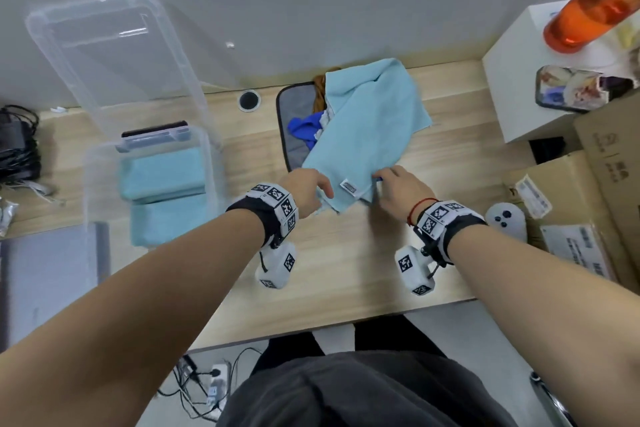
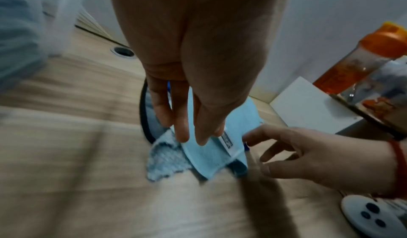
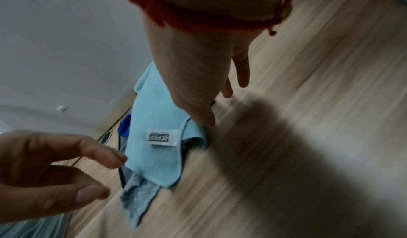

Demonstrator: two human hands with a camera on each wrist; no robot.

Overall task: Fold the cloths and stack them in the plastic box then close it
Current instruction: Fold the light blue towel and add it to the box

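Two folded cloths (image 1: 162, 172) are already lying in the plastic box (image 1: 211, 163); we are reaching our relaxed, empty hands, left hand (image 1: 306, 189) and right hand (image 1: 398, 192), to the light-blue cloth (image 1: 367, 128) mid-counter; the lid (image 1: 114, 45) is standing open.

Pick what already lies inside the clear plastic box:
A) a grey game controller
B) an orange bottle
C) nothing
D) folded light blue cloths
D: the head view shows folded light blue cloths lying inside the clear plastic box, whose lid stands open; both hands are at another light blue cloth on the desk.
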